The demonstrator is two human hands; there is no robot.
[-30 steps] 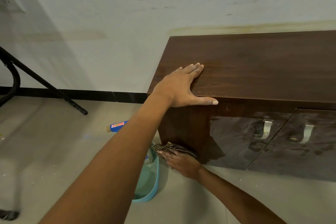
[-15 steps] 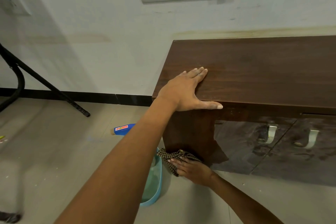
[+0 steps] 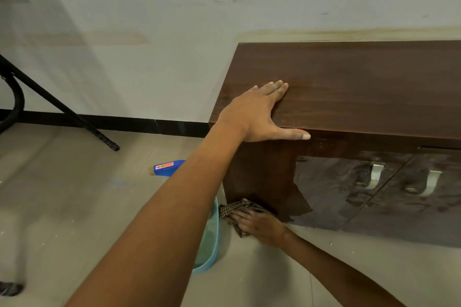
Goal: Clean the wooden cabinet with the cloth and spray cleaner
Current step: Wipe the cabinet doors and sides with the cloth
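Setting: tiled floor [image 3: 74,207] by a white wall; wooden cabinet [image 3: 349,87] at right.
Right hand [image 3: 259,225]: fingers pressed flat on the checked cloth [image 3: 234,209], low against the cabinet's front corner.
Left hand [image 3: 259,112]: fingers together, flat on the top, bracing.
Spray cleaner [image 3: 166,167]: lying on the floor behind.
Technique: steady pressure, overlapping strokes, finish the bottom edge.

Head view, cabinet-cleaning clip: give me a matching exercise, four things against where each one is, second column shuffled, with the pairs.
Things:
1. left hand
2. cloth
3. blue spray bottle
4. light blue basin

Places:
A. lying on its side on the floor, partly hidden behind the left forearm
B. flat on the front left corner of the cabinet top
C. on the floor beside the cabinet's left end
D. pressed by the right hand against the bottom of the cabinet's front

Pairs: 1-B, 2-D, 3-A, 4-C
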